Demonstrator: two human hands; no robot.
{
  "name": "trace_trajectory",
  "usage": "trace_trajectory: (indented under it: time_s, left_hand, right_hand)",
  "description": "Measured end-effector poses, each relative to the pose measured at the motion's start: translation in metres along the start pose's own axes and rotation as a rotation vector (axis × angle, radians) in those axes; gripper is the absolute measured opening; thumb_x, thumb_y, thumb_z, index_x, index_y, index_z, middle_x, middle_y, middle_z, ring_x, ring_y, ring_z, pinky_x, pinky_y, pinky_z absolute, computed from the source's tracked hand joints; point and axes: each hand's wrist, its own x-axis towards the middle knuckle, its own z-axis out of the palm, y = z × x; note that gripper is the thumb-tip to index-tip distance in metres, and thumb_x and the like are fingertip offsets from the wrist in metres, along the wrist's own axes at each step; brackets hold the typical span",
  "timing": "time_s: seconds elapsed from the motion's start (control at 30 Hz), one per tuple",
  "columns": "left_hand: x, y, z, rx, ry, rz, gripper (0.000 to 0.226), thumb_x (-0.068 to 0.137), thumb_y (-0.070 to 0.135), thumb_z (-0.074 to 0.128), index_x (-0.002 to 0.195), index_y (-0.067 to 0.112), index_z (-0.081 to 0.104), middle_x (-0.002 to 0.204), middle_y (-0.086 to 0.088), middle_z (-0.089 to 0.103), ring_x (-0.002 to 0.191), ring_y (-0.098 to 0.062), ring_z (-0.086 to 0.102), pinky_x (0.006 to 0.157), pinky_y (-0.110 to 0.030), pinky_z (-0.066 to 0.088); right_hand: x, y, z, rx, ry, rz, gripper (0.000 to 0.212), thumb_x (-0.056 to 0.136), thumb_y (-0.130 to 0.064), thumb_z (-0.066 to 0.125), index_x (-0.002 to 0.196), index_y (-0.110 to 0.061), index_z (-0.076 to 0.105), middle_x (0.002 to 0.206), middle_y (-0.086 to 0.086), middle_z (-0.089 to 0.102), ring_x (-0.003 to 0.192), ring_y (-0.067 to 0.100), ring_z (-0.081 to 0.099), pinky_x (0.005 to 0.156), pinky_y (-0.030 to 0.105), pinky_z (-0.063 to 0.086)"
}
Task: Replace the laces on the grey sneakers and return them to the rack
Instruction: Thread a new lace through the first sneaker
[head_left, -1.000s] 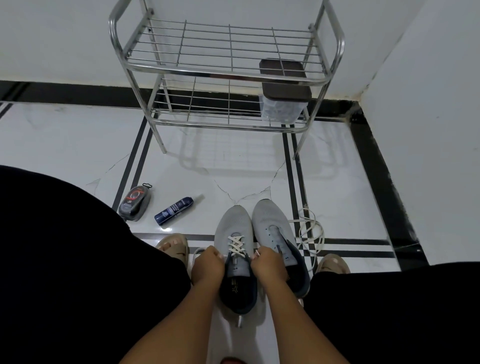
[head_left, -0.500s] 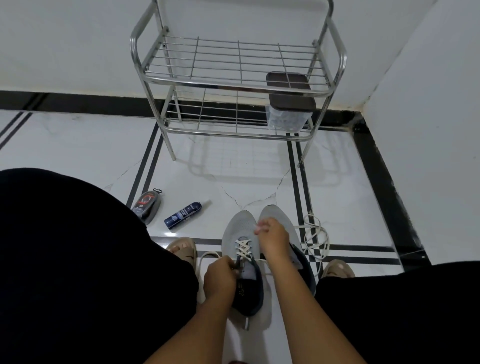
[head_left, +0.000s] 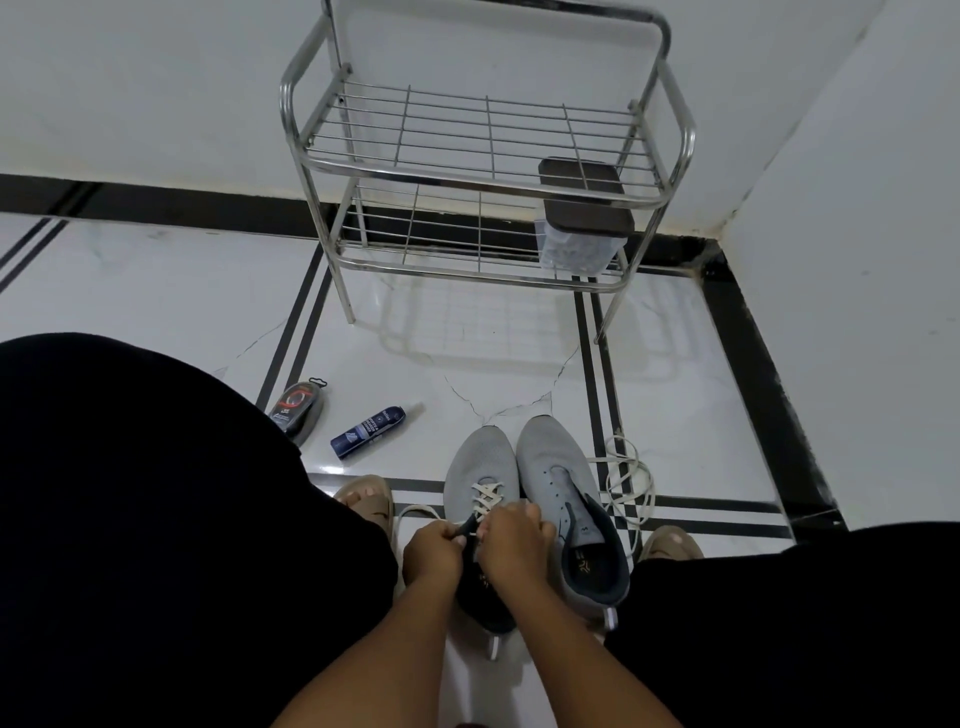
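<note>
Now threading left sneaker (head_left: 480, 467) | both hands pinch lace (head_left: 485, 496): left hand (head_left: 432, 555), right hand (head_left: 511, 540) | pull crossings evenly, flat

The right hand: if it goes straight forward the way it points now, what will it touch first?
Probably the cream lace crossed on the left sneaker, just beyond the right hand; depth is unclear.

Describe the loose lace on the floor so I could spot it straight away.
Start at the metal rack against the wall and come down to the two grey sneakers on the floor. The loose lace lies in a pale, tangled coil just right of the right-hand sneaker. Unlike the lace in the left sneaker, it is threaded through nothing.
</note>
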Motion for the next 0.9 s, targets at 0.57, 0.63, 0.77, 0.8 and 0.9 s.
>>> trace_trajectory:
  time_s: [0.57, 0.63, 0.77, 0.8, 0.9]
  left_hand:
    - [-0.001, 0.001, 0.000, 0.093, 0.059, -0.027, 0.018, 0.095, 0.020, 0.051, 0.103, 0.015, 0.067, 0.111, -0.006, 0.068, 0.103, -0.025, 0.061, 0.082, -0.025, 0.044]
    - [-0.001, 0.002, -0.001, 0.093, 0.051, -0.038, 0.023, 0.096, 0.020, 0.046, 0.103, 0.014, 0.067, 0.112, -0.007, 0.067, 0.103, -0.026, 0.061, 0.080, -0.026, 0.042]
    - [0.002, 0.000, -0.001, 0.083, 0.008, -0.043, 0.018, 0.095, 0.020, 0.050, 0.093, 0.019, 0.067, 0.107, -0.006, 0.068, 0.098, -0.024, 0.062, 0.080, -0.026, 0.043]
    - [0.002, 0.000, -0.001, 0.070, 0.004, -0.038, 0.015, 0.094, 0.023, 0.054, 0.084, 0.021, 0.065, 0.104, -0.007, 0.069, 0.095, -0.024, 0.062, 0.079, -0.026, 0.045]
    - [0.006, -0.002, 0.003, 0.061, 0.027, -0.020, 0.019, 0.092, 0.031, 0.058, 0.076, 0.022, 0.058, 0.101, -0.008, 0.069, 0.095, -0.027, 0.062, 0.077, -0.027, 0.044]
  right_hand:
    - [0.002, -0.003, 0.002, 0.140, -0.070, 0.069, 0.018, 0.083, -0.019, 0.058, 0.079, -0.033, 0.069, 0.115, -0.013, 0.063, 0.127, 0.018, 0.036, 0.094, 0.037, 0.024]
    - [0.002, -0.003, 0.004, 0.129, -0.044, 0.074, 0.019, 0.086, -0.022, 0.057, 0.082, -0.033, 0.072, 0.110, -0.013, 0.065, 0.122, 0.018, 0.039, 0.092, 0.036, 0.023]
    - [0.001, 0.003, 0.002, 0.046, -0.015, 0.018, 0.019, 0.092, -0.029, 0.054, 0.089, -0.033, 0.072, 0.111, -0.006, 0.063, 0.116, 0.023, 0.042, 0.087, 0.034, 0.025]
    - [0.000, 0.007, -0.001, 0.001, 0.051, -0.001, 0.018, 0.092, -0.028, 0.053, 0.091, -0.031, 0.070, 0.111, -0.005, 0.062, 0.113, 0.023, 0.044, 0.086, 0.034, 0.027]
    - [-0.001, 0.026, -0.014, 0.013, 0.100, 0.067, 0.027, 0.088, -0.037, 0.056, 0.105, -0.019, 0.067, 0.110, 0.002, 0.061, 0.106, 0.025, 0.057, 0.086, 0.036, 0.045]
